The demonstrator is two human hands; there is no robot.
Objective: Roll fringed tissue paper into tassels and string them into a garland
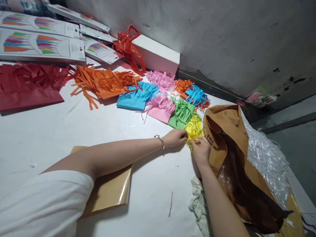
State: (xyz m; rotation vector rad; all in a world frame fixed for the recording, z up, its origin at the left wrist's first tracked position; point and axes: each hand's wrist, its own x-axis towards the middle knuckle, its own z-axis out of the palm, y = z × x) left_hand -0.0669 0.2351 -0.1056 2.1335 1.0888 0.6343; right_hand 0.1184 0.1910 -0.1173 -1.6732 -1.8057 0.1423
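Observation:
A bundle of yellow fringed tissue paper (194, 126) lies on the white table, right of the green fringed paper (182, 112). My left hand (175, 137), with a silver bracelet at the wrist, reaches across and pinches its near left edge. From the right, my right hand (201, 148) has closed fingers on the near side of the same paper. Fingertips partly hide what each hand grips. Pink fringed paper (161, 108), blue fringed paper (138, 95) and orange fringed paper (106, 82) stretch in a row to the left, ending in dark red fringed paper (29, 85).
Close to my right hand stands an open brown bag (224, 125), with clear plastic wrapping (265, 161) behind it. A crumpled white cloth (197, 197) lies nearby. A brown sheet (111, 191) is under my left arm. Printed boxes (41, 46), a red plastic bag (128, 46) and a white box (158, 52) line the wall.

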